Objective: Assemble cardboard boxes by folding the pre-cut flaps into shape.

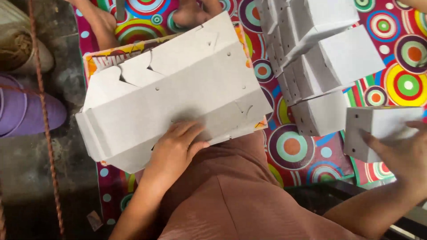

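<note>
A stack of flat grey die-cut cardboard box blanks (178,84) lies across my lap, over a mat with coloured circles (293,146). My left hand (175,146) rests flat on the near edge of the top blank, fingers spread over it. At the right, my right hand (400,151) grips a folded white box (378,129) from its near side, holding it just above the mat. My brown garment (231,191) fills the foreground.
Several folded white boxes (320,58) are piled at the upper right on the mat. Another person's feet (106,22) show at the top. A purple bundle (22,106) and a rope (46,129) lie on the dark floor at the left.
</note>
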